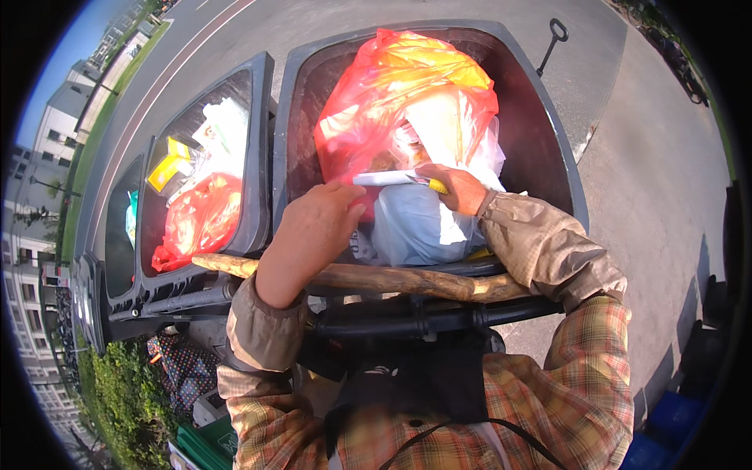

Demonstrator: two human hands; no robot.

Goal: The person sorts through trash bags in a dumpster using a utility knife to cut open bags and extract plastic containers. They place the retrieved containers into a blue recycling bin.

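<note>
My right hand is closed around a slim white piece with a yellow part showing at the fingers; its exact kind is unclear. The piece points left across the bin's contents. My left hand is closed at the edge of a red plastic bag, its fingertips just below the white piece's left end. The red bag lies open, with pale and brown waste inside. Below it sits a stuffed white plastic bag. Both bags are in a large grey wheeled bin.
A wooden stick lies across the bin's near side, under my forearms, above a black handle bar. At left, another bin holds a red bag and a yellow carton. A ring-topped rod rises beyond the right rim.
</note>
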